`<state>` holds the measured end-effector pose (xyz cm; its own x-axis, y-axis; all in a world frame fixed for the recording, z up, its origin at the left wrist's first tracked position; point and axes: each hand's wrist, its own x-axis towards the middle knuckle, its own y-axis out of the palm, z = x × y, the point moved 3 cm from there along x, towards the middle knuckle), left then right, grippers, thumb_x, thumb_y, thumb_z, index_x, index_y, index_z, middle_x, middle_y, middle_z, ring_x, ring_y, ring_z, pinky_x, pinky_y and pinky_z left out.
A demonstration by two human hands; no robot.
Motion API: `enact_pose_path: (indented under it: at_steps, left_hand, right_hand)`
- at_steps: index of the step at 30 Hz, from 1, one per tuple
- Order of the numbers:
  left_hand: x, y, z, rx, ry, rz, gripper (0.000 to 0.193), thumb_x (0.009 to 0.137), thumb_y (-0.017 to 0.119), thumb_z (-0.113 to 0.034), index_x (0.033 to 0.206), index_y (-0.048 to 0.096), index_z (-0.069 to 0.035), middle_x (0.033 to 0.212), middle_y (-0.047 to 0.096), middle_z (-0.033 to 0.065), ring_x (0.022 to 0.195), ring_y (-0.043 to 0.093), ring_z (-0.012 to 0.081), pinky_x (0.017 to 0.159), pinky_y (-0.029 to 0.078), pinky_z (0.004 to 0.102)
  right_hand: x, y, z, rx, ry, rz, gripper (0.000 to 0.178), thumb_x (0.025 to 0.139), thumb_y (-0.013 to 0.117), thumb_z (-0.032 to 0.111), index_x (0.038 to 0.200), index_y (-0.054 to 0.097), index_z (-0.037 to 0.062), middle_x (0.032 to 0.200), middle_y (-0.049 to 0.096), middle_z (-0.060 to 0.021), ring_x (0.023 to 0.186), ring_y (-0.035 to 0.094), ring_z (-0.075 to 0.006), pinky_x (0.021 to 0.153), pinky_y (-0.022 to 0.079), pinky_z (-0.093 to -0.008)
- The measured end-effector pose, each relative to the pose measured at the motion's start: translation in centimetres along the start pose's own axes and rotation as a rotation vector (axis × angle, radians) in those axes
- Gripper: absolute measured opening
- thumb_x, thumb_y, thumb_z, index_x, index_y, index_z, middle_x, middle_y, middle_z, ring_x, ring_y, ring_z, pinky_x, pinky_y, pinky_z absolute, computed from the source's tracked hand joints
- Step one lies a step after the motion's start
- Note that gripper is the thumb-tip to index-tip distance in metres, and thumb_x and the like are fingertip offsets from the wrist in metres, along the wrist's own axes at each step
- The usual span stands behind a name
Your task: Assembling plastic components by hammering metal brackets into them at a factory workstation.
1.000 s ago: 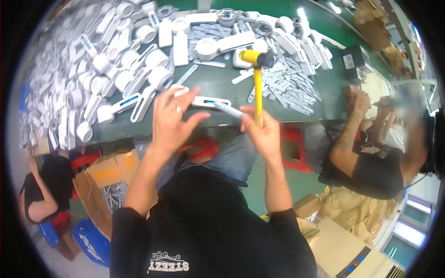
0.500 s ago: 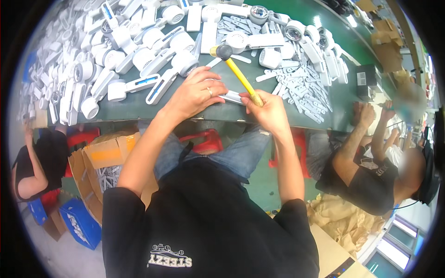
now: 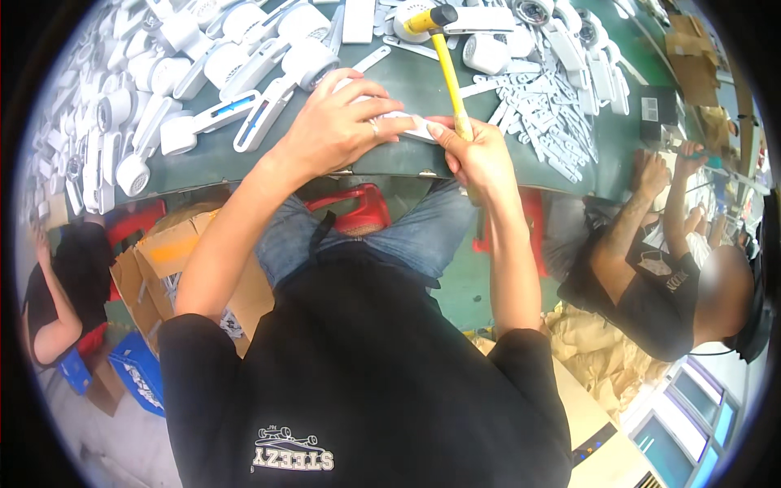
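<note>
White elongated plastic handle (image 3: 421, 129) sits at 12 o'clock in the head view, partly hidden beneath my left hand (image 3: 340, 122), whose bent fingers grip it. My right hand (image 3: 482, 154) is closed around a yellow-shafted hammer with a black-and-yellow head (image 3: 451, 80), thumb near the handle's 3 o'clock end. On the dark green table (image 3: 213, 163), flat pale-grey strips (image 3: 533, 118) lie between 1 and 2 o'clock, round-headed white plastic pieces (image 3: 221, 65) between 10 and 11.

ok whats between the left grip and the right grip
A slim white plastic part lies between left grip and right grip, in the head view.
</note>
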<state>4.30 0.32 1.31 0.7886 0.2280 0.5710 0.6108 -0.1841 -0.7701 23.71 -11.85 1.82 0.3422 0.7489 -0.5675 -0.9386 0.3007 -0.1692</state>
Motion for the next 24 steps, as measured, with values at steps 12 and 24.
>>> enact_pose_path:
  at_steps: [12,24]
  left_hand:
    - [0.5,0.2,-0.4,0.066,0.026,0.092,0.033,0.087,0.082,-0.015,0.118,0.083,-0.026,0.103,0.076,-0.0022,0.103,0.070,0.0183,0.122,0.043,0.0547]
    - [0.4,0.3,-0.2,0.078,0.015,0.115,0.033,0.088,0.082,-0.014,0.119,0.084,-0.027,0.103,0.078,-0.0002,0.104,0.071,0.0192,0.123,0.041,0.0559]
  right_hand:
    - [-13.9,-0.9,-3.6,-0.118,-0.220,-0.215,0.055,0.116,0.042,0.024,0.168,0.034,0.0064,0.074,0.057,0.0003,0.060,0.048,-0.0058,0.059,0.043,-0.0254]
    - [-14.8,1.5,-6.6,-0.346,-0.190,-0.278,0.054,0.112,0.047,0.015,0.166,0.038,0.0115,0.088,0.072,-0.0269,0.079,0.073,-0.0482,0.069,0.056,-0.0446]
